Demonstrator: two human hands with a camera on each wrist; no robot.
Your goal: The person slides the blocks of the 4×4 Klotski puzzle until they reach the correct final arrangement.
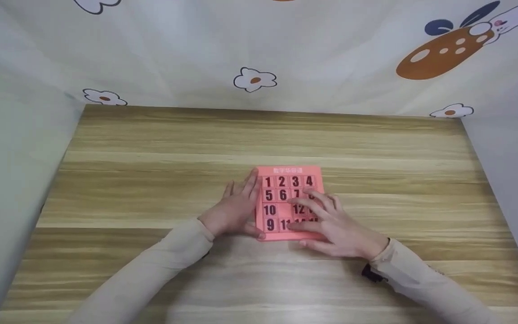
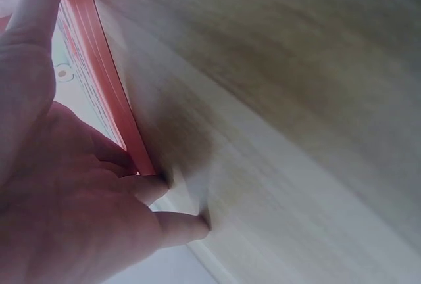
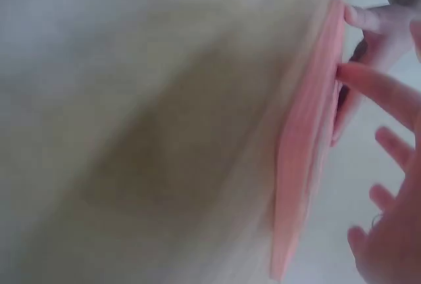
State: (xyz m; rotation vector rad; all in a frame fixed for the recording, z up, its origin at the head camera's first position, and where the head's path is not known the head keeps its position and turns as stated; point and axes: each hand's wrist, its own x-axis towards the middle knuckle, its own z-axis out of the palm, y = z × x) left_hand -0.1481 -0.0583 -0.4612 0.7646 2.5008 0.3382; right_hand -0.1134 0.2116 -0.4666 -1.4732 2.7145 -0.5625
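A pink sliding number puzzle [image 1: 288,236] lies flat on the wooden table, its black-numbered tiles facing up. Rows read 1 to 4, then 5, 6, 7 and a partly covered tile; a gap follows the 10. My left hand [image 1: 234,210] steadies the left side, thumb at the near corner and straight fingers along the edge. Over the right half spreads my right hand [image 1: 342,231], one fingertip on the 11 tile and others above the upper tiles. Several lower-right tiles are hidden. The puzzle's side [image 2: 108,80] shows in the left wrist view.
The wooden table [image 1: 173,148] extends around the puzzle. Behind it hangs a pale curtain [image 1: 187,54] with flower and carrot prints; pale walls stand at both sides. A small black object [image 1: 372,273] sits by the right cuff.
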